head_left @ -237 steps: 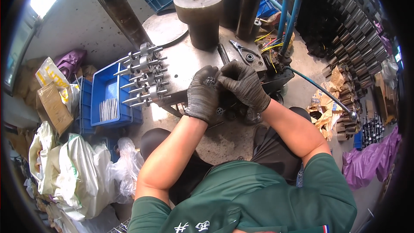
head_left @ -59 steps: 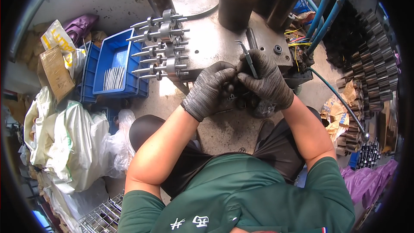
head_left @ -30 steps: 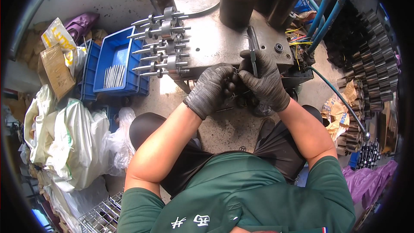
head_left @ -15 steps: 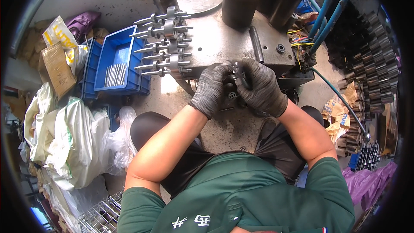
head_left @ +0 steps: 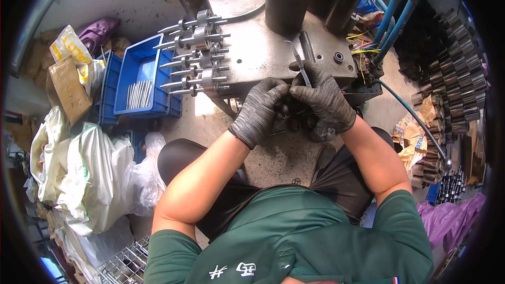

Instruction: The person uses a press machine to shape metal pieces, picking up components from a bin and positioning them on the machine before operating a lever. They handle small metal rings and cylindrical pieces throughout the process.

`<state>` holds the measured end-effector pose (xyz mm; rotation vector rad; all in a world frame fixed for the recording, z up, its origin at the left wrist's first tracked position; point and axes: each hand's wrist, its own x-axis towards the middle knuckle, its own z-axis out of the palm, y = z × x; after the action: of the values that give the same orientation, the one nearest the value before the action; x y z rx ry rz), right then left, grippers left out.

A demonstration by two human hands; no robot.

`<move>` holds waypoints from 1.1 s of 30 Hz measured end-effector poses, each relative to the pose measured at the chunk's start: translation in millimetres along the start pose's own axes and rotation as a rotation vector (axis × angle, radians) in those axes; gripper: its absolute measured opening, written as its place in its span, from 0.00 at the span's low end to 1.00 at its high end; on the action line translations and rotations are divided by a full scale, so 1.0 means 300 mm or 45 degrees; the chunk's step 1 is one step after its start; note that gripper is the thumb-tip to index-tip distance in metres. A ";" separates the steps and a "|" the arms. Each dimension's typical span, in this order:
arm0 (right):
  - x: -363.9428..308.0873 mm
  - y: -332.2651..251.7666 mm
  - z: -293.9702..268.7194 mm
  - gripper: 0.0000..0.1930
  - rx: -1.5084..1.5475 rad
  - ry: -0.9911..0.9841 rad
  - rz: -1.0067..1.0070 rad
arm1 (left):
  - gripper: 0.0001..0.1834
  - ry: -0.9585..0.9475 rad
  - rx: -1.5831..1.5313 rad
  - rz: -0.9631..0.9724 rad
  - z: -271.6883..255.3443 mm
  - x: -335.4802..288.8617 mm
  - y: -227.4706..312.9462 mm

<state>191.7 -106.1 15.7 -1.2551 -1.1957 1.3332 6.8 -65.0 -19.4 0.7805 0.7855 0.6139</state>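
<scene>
Both hands wear grey knit gloves and meet at the front edge of a metal machine block (head_left: 258, 55). My right hand (head_left: 327, 102) is closed around a slim metal pick (head_left: 296, 54) with a bent tip, which points up and away over the block. My left hand (head_left: 259, 109) has its thumb and fingers pinched together, touching the right fingertips. Whatever the left fingers hold is hidden. Dark round parts lie in shadow below the hands, too unclear to name. A dark rod (head_left: 306, 47) rests on the block just beyond the pick.
Several steel shafts with round collars (head_left: 208, 76) line the block's left side. Farther left is a blue crate (head_left: 120, 87) with thin metal rods. A thick column (head_left: 286, 8) rises at the back. White sacks (head_left: 87, 179) lie left; stacked metal cylinders (head_left: 457, 79) and hoses (head_left: 402, 13) stand right.
The pick has swung up into plain view in my right hand, its bent tip now above the block. My left hand has shifted slightly, with its fingertips against the right hand. The view moved a little.
</scene>
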 end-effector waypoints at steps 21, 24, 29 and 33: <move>-0.024 -0.039 -0.026 0.35 -1.482 0.052 -0.847 | 0.09 0.294 -0.597 0.208 -0.065 0.034 0.022; -0.024 -0.041 -0.016 0.28 -1.468 0.099 -0.903 | 0.09 0.281 -0.547 0.217 -0.073 0.043 0.015; -0.018 -0.038 -0.019 0.27 -1.487 0.067 -0.912 | 0.06 0.318 -0.571 0.213 -0.060 0.026 0.024; -0.015 -0.019 0.003 0.29 -1.379 0.034 -0.667 | 0.05 0.399 -0.739 0.212 -0.046 0.017 0.015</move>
<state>191.0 -109.9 21.9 -1.4675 -2.1578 0.2155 -2.2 -53.4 -24.1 0.2166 0.7734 1.0718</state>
